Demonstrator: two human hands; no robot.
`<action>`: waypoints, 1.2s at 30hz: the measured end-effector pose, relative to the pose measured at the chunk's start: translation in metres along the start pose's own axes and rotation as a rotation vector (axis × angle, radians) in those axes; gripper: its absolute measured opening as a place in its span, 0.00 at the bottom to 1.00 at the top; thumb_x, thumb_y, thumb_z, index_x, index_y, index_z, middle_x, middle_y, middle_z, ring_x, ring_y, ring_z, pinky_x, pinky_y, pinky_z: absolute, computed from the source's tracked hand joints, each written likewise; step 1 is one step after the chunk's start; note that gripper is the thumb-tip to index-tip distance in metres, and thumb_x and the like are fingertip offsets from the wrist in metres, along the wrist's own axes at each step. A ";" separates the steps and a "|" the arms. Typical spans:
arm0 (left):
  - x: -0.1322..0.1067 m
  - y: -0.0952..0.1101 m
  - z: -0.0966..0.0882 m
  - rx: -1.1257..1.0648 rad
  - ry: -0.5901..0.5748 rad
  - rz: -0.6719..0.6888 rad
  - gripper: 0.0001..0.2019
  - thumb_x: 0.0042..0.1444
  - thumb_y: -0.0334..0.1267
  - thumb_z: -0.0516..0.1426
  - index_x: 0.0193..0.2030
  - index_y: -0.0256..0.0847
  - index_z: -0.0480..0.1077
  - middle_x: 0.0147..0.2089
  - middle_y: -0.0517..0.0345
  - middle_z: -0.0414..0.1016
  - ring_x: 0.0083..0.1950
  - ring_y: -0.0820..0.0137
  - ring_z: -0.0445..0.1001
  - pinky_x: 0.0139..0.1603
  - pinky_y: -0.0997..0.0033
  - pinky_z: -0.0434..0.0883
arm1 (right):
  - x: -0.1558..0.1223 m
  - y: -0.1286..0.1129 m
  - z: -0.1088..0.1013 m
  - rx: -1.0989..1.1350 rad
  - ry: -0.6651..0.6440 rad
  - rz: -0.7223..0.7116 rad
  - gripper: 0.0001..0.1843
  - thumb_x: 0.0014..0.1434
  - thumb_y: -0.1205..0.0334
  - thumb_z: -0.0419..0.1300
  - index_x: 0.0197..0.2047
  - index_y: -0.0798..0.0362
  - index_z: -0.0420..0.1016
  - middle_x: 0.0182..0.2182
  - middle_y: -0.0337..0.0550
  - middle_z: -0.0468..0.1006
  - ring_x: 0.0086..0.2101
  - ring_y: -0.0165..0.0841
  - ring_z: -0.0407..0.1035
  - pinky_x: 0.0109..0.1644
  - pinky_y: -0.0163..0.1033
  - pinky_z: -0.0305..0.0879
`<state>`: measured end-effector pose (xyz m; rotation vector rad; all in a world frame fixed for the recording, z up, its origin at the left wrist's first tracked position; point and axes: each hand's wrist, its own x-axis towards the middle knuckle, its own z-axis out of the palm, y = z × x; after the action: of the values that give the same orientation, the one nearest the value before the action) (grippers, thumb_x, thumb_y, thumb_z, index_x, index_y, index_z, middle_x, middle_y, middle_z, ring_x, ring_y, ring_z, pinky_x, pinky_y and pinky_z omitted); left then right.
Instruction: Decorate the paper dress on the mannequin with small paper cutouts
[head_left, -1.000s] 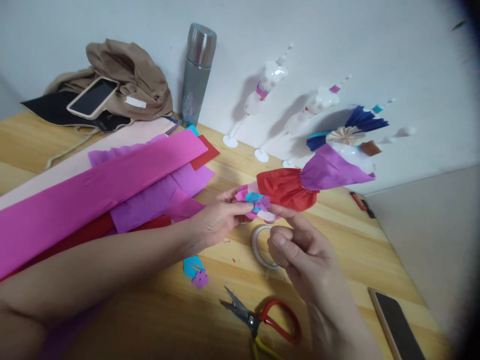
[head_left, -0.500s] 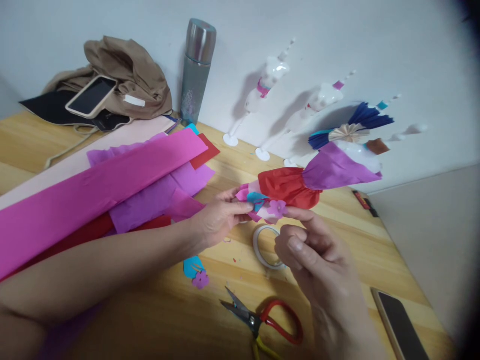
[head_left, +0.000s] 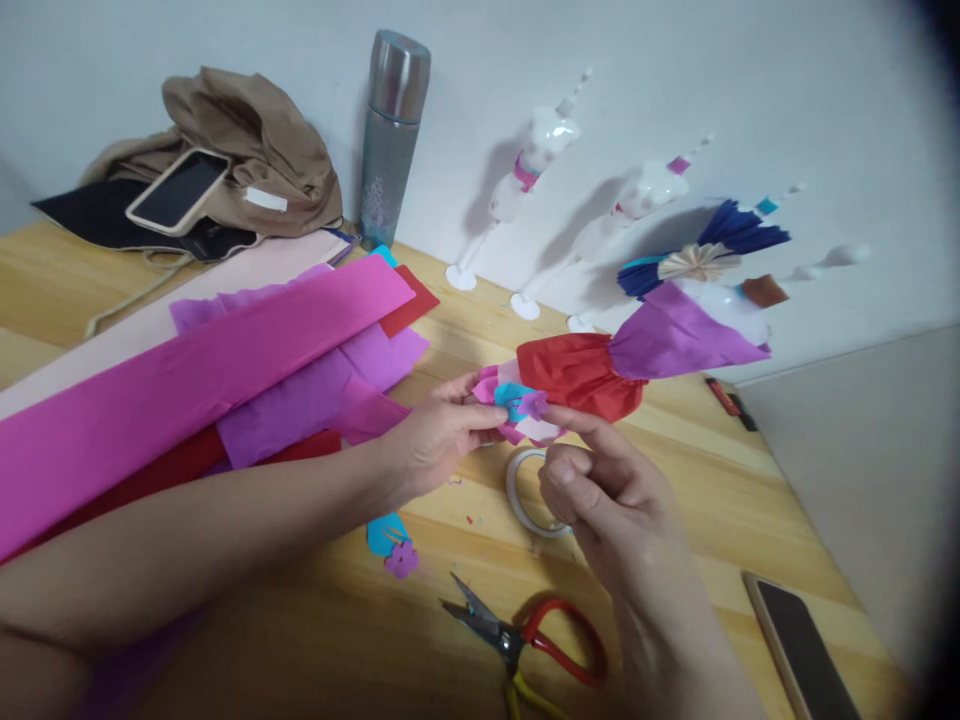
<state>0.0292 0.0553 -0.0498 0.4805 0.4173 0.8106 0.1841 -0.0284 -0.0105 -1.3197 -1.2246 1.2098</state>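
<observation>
My left hand (head_left: 446, 435) is closed around the pink-petalled lower end of a decorated figure (head_left: 574, 372), which is wrapped in red and purple crepe paper and lies tilted toward the right. Its thumb rests at a blue paper leaf (head_left: 508, 400). A small purple paper flower (head_left: 533, 404) sits over the leaf's right end. The outstretched index fingertip of my right hand (head_left: 604, 480) touches this flower, while its thumb and other fingers are curled. Below my hands are a tape roll (head_left: 513, 497), another blue leaf (head_left: 384, 535) with a purple flower (head_left: 401, 559), and scissors (head_left: 510, 645) with parted blades.
Crepe paper strips (head_left: 300, 335) cover the left side. Behind stand a flask (head_left: 394, 140), white figures (head_left: 551, 140) and a blue-dressed figure (head_left: 697, 262). A brown cloth bag (head_left: 292, 140) bears a phone (head_left: 178, 190). Another phone (head_left: 802, 640) lies at right.
My right index finger has moved left, and the purple flower at its tip has shifted left onto the blue leaf. My left hand keeps its hold.
</observation>
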 end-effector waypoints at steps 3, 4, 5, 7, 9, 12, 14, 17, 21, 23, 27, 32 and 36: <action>0.000 0.001 0.001 -0.015 0.006 -0.002 0.09 0.48 0.27 0.66 0.37 0.37 0.76 0.36 0.57 0.77 0.38 0.72 0.74 0.49 0.68 0.69 | -0.001 -0.002 0.002 0.062 -0.023 0.008 0.19 0.62 0.52 0.67 0.56 0.44 0.76 0.19 0.27 0.56 0.18 0.26 0.48 0.21 0.33 0.48; 0.000 0.001 0.002 -0.021 0.007 -0.002 0.09 0.48 0.27 0.67 0.37 0.37 0.76 0.36 0.58 0.77 0.38 0.72 0.74 0.49 0.68 0.69 | -0.001 -0.002 0.002 0.081 -0.035 0.014 0.19 0.62 0.52 0.67 0.55 0.44 0.76 0.19 0.27 0.56 0.18 0.25 0.47 0.21 0.33 0.47; 0.000 0.001 0.002 -0.025 0.006 -0.002 0.09 0.48 0.27 0.67 0.37 0.38 0.76 0.36 0.58 0.77 0.38 0.72 0.74 0.49 0.68 0.69 | -0.001 -0.002 0.002 0.095 -0.043 0.023 0.19 0.61 0.51 0.68 0.55 0.44 0.77 0.19 0.27 0.56 0.18 0.25 0.47 0.21 0.33 0.46; 0.000 0.001 0.001 -0.025 0.000 0.000 0.08 0.49 0.27 0.66 0.37 0.38 0.76 0.35 0.59 0.77 0.37 0.73 0.74 0.48 0.69 0.69 | 0.000 -0.001 0.003 0.101 -0.040 0.044 0.20 0.61 0.51 0.68 0.55 0.45 0.76 0.18 0.27 0.55 0.18 0.25 0.46 0.21 0.33 0.45; 0.000 0.000 0.001 -0.026 -0.002 0.001 0.08 0.49 0.27 0.66 0.37 0.38 0.76 0.35 0.58 0.77 0.37 0.73 0.74 0.47 0.68 0.70 | 0.001 0.000 0.002 0.087 -0.016 0.060 0.20 0.61 0.51 0.67 0.56 0.46 0.76 0.19 0.27 0.56 0.18 0.25 0.47 0.21 0.33 0.46; 0.000 0.000 0.001 -0.037 0.001 0.004 0.09 0.49 0.26 0.65 0.38 0.37 0.76 0.36 0.57 0.78 0.36 0.72 0.75 0.46 0.68 0.70 | 0.003 0.002 0.001 0.084 -0.007 0.059 0.21 0.62 0.52 0.67 0.57 0.46 0.75 0.19 0.27 0.57 0.18 0.26 0.48 0.21 0.33 0.48; 0.000 0.000 0.001 -0.039 -0.004 0.003 0.09 0.49 0.26 0.65 0.38 0.38 0.77 0.38 0.57 0.78 0.38 0.72 0.75 0.47 0.68 0.70 | 0.003 0.002 0.001 0.101 -0.016 0.055 0.20 0.62 0.52 0.67 0.56 0.45 0.75 0.18 0.27 0.57 0.18 0.26 0.48 0.21 0.33 0.47; -0.001 0.000 0.002 -0.039 0.001 0.001 0.10 0.49 0.26 0.65 0.38 0.38 0.77 0.39 0.57 0.78 0.39 0.72 0.75 0.48 0.68 0.69 | 0.003 0.000 0.003 0.097 0.001 0.052 0.18 0.63 0.53 0.67 0.55 0.45 0.75 0.18 0.27 0.57 0.18 0.26 0.48 0.21 0.33 0.47; -0.001 0.001 0.004 -0.031 0.033 0.003 0.12 0.48 0.25 0.64 0.41 0.38 0.77 0.39 0.57 0.79 0.38 0.72 0.75 0.47 0.68 0.69 | 0.002 -0.003 0.005 0.064 0.034 0.051 0.17 0.63 0.53 0.66 0.54 0.45 0.76 0.18 0.27 0.56 0.18 0.26 0.49 0.21 0.33 0.49; -0.001 0.001 0.005 -0.027 0.042 0.011 0.13 0.48 0.25 0.64 0.42 0.37 0.77 0.39 0.56 0.79 0.38 0.72 0.74 0.45 0.68 0.69 | 0.001 -0.005 0.005 0.076 0.018 0.047 0.17 0.63 0.53 0.66 0.54 0.45 0.76 0.18 0.27 0.56 0.18 0.26 0.49 0.21 0.33 0.48; 0.000 0.000 0.006 -0.023 0.041 0.028 0.11 0.48 0.25 0.64 0.40 0.36 0.77 0.37 0.56 0.78 0.37 0.72 0.75 0.44 0.70 0.69 | -0.002 -0.006 0.005 0.101 -0.021 0.024 0.17 0.63 0.53 0.67 0.54 0.45 0.77 0.20 0.28 0.57 0.19 0.25 0.49 0.21 0.33 0.47; -0.001 0.000 0.007 -0.051 0.038 0.031 0.12 0.46 0.25 0.66 0.39 0.36 0.77 0.36 0.58 0.77 0.35 0.73 0.74 0.42 0.70 0.69 | 0.000 -0.003 0.005 0.096 0.002 0.050 0.20 0.62 0.53 0.68 0.55 0.47 0.77 0.19 0.27 0.57 0.18 0.25 0.49 0.21 0.32 0.47; -0.002 0.001 0.007 -0.049 0.053 0.022 0.12 0.47 0.25 0.65 0.40 0.37 0.77 0.38 0.57 0.77 0.37 0.73 0.74 0.42 0.70 0.69 | 0.002 -0.001 0.004 0.087 0.017 0.063 0.20 0.61 0.53 0.68 0.55 0.47 0.77 0.18 0.27 0.58 0.18 0.25 0.49 0.21 0.33 0.48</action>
<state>0.0307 0.0524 -0.0431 0.4196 0.4402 0.8547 0.1797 -0.0258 -0.0097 -1.3105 -1.1129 1.2793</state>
